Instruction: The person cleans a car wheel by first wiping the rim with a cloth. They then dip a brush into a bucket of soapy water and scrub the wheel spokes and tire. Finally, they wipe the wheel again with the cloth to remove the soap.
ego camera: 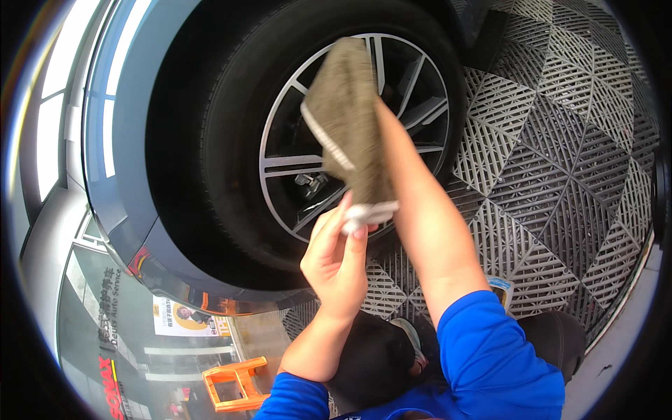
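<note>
A brown-grey towel [349, 115] with pale edging, blurred by motion, is stretched out in front of a car wheel. My left hand [336, 268] pinches its lower pale edge between thumb and fingers. From the right, my right forearm [436, 220] reaches up behind the towel's upper part, which hides that hand; its grip cannot be seen. Behind the cloth is the alloy rim [291, 164], with silver-and-black spokes. A black tyre [231, 173] surrounds it inside the wheel arch.
The grey-blue car body panel [123, 189] curves round the wheel at left. Slatted plastic floor tiles [546, 173] extend to the right. An orange plastic stool [236, 386] stands at lower left. A partly hidden container [501, 289] is beside my right sleeve.
</note>
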A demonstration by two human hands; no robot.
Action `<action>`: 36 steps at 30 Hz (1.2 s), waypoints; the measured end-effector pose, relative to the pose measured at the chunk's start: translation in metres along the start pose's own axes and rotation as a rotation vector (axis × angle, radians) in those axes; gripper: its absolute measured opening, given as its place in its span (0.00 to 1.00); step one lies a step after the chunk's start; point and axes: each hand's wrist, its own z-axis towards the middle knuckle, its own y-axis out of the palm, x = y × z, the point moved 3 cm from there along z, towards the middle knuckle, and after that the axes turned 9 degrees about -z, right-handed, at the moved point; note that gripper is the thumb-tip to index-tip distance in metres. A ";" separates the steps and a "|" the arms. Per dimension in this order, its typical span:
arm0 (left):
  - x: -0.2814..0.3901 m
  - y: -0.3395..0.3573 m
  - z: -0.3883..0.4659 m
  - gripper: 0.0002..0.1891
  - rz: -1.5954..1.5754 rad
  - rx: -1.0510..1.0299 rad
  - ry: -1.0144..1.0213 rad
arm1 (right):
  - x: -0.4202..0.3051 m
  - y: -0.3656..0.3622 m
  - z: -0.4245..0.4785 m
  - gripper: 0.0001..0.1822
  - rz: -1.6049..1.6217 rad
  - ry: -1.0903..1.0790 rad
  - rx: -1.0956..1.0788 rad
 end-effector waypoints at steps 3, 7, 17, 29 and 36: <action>-0.006 0.011 0.008 0.12 -0.114 -0.142 -0.106 | -0.010 -0.013 -0.002 0.25 -0.318 -0.114 0.185; -0.005 -0.009 -0.009 0.09 0.033 -0.067 -0.127 | 0.010 0.039 -0.069 0.19 -0.709 -0.219 0.184; 0.015 0.001 -0.008 0.12 0.223 -0.413 0.198 | 0.004 0.009 -0.005 0.24 0.007 -0.014 0.041; 0.034 0.010 -0.020 0.14 0.095 -0.518 0.191 | 0.046 0.042 -0.113 0.34 -0.585 -0.737 0.364; 0.034 0.013 -0.027 0.19 0.067 -0.557 0.233 | 0.023 0.016 -0.036 0.24 0.077 -0.258 0.157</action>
